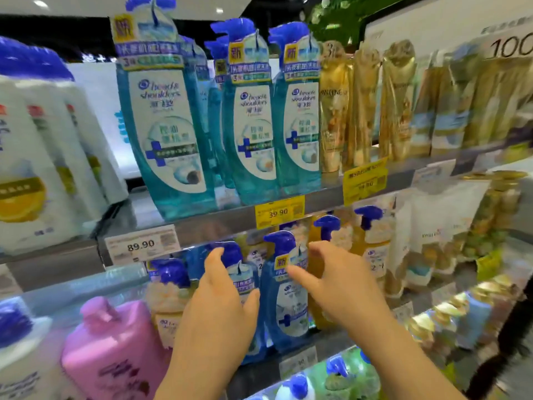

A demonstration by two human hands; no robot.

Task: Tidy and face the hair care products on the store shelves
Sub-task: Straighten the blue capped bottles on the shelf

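Note:
On the middle shelf stand two blue pump bottles of shampoo. My left hand (222, 298) lies on the front of the left blue bottle (240, 274), fingers straight up beside its pump head, thumb spread to the right. My right hand (331, 287) is spread open; its thumb touches the right blue bottle (284, 301) and its fingers reach toward a yellow pump bottle (372, 249) behind. Another yellow pump bottle (167, 298) stands left of my left hand. Three tall teal shampoo bottles (173, 125) face forward on the shelf above.
Gold tubes (334, 111) and packs fill the upper shelf's right side, white bottles (28, 168) its left. A pink bottle (115, 356) sits at lower left. Price tags (278, 212) hang on the upper shelf edge (219, 223). Pouches (432, 235) crowd the middle shelf's right.

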